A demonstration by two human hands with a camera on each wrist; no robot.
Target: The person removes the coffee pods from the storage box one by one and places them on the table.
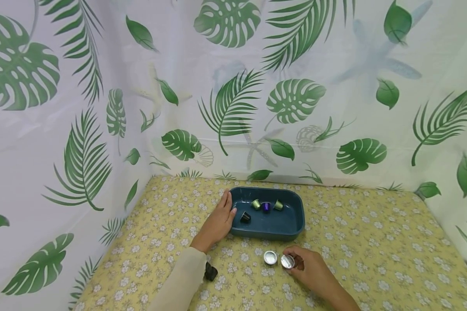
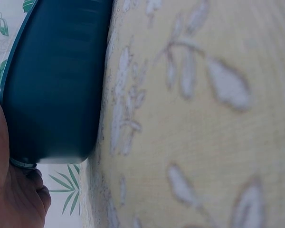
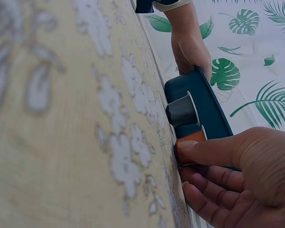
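A dark blue baking dish (image 1: pixel 270 226) stands on the table, and my left hand (image 1: pixel 219 219) grips its left end at the rim. Inside lie two green coffee capsules (image 1: pixel 256 204), a purple-blue coffee capsule (image 1: pixel 266 207) and a black coffee capsule (image 1: pixel 245 217). In front of the dish, my right hand (image 1: pixel 309 267) pinches an orange coffee capsule (image 3: pixel 194 140) between thumb and fingers, its silver lid up in the head view. Just left of it a grey coffee capsule (image 3: pixel 183 111) stands lid up on the table, its silver lid (image 1: pixel 270 258) showing.
A yellow floral cloth (image 1: pixel 358 250) covers the table. White curtains (image 1: pixel 241 116) with green leaves hang behind and at the sides. A black object (image 1: pixel 210 271) shows beside the left forearm.
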